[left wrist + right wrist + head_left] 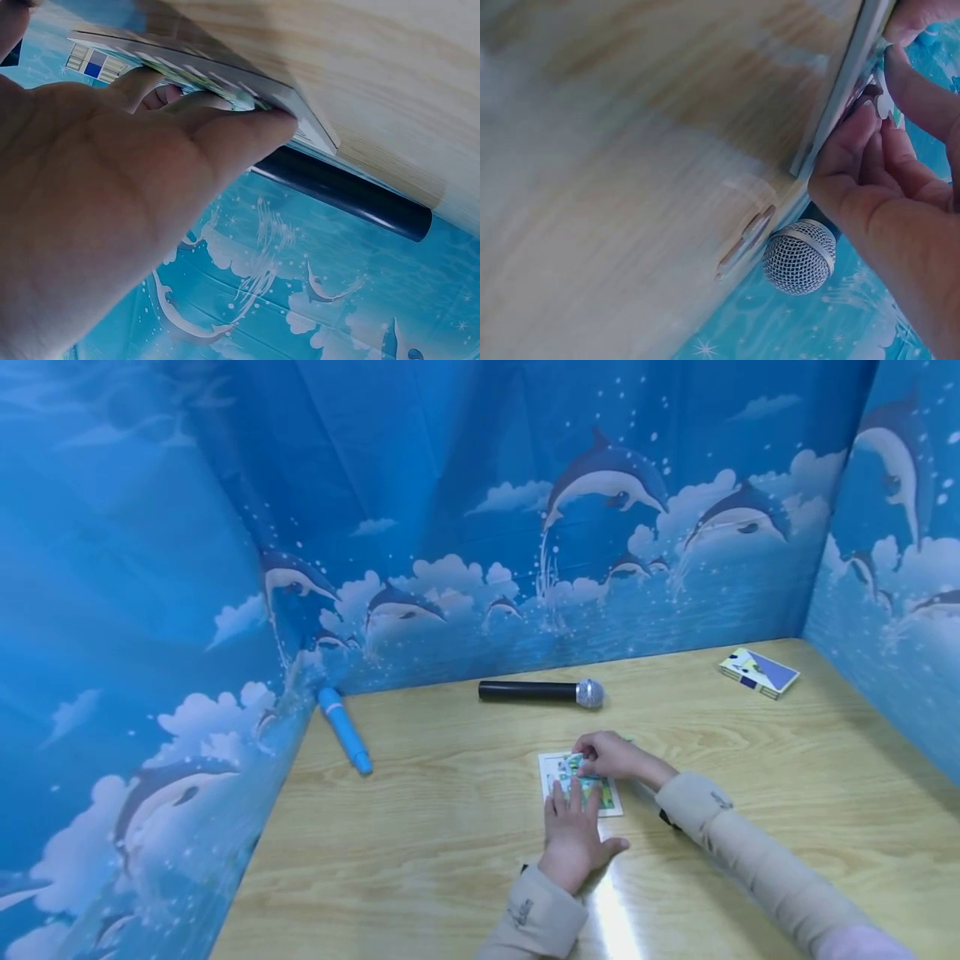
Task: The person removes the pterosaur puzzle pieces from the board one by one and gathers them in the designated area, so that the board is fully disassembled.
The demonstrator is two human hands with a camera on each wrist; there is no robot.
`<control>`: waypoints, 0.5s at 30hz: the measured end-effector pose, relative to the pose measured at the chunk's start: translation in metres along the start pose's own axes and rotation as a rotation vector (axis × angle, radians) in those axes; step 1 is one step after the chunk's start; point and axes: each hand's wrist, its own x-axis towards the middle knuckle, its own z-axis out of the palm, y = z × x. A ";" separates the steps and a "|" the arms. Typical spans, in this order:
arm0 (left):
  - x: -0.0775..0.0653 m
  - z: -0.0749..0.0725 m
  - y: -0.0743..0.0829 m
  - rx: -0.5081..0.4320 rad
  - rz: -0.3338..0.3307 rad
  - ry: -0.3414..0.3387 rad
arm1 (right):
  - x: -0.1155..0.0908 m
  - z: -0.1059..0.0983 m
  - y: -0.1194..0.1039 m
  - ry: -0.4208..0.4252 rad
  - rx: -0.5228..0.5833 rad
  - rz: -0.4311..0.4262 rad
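A small square jigsaw puzzle board [550,768] with a pale border and a green, blue and yellow picture lies flat on the table. My left hand [573,843] rests on its near part with fingers spread and straight, the thumb stretched out to the right. Over the board's far right part, my right hand [613,755] pinches a small flat puzzle piece [886,99] between thumb and fingers, close against the picture. Another small flat piece [746,241] lies on the table beyond the board, mostly hidden by the right hand in the head view.
Behind the board lies a black microphone [528,691] with a silver mesh head. A blue stick-shaped object [345,731] is at the table's left edge. At the back right sits a small patterned box [760,673]. Dolphin-printed blue curtains [450,527] enclose the wooden table [405,852].
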 end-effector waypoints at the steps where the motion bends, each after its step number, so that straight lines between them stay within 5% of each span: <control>1: 0.000 0.000 0.000 0.001 -0.003 -0.002 | 0.000 0.000 0.000 -0.004 -0.004 -0.012; 15: 0.001 -0.004 0.002 -0.041 0.007 -0.017 | -0.003 0.001 0.003 0.013 -0.020 -0.081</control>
